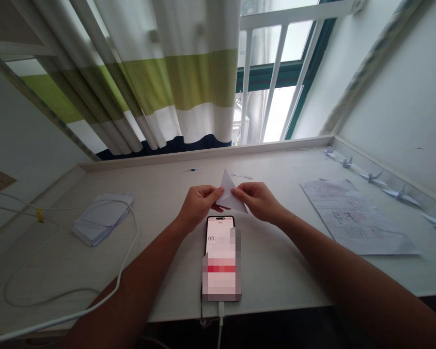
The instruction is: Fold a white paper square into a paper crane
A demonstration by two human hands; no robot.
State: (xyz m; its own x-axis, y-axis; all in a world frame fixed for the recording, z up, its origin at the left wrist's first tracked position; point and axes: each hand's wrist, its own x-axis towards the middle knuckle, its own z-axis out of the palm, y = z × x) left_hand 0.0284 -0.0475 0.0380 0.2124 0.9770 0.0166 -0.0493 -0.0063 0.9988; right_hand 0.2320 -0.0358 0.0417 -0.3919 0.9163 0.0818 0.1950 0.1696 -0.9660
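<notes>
A white sheet of paper folded to a triangle (225, 193) is held up between both hands, its tip pointing away from me. My left hand (201, 202) pinches its left side, thumb on top and fingers underneath. On the other side, my right hand (256, 198) grips the paper with its thumb pressed on the face. Just below the hands lies a phone (221, 257) with its screen lit and partly blurred out; a cable plug (221, 309) sits at its lower end.
A stack of white paper (103, 218) lies left, with a white cable (136, 228) looping over it. Written sheets (352, 213) lie right. Several folded paper cranes (401, 194) line the right edge. A small blue-and-white item (192, 169) lies near the back, below the curtain (141, 82).
</notes>
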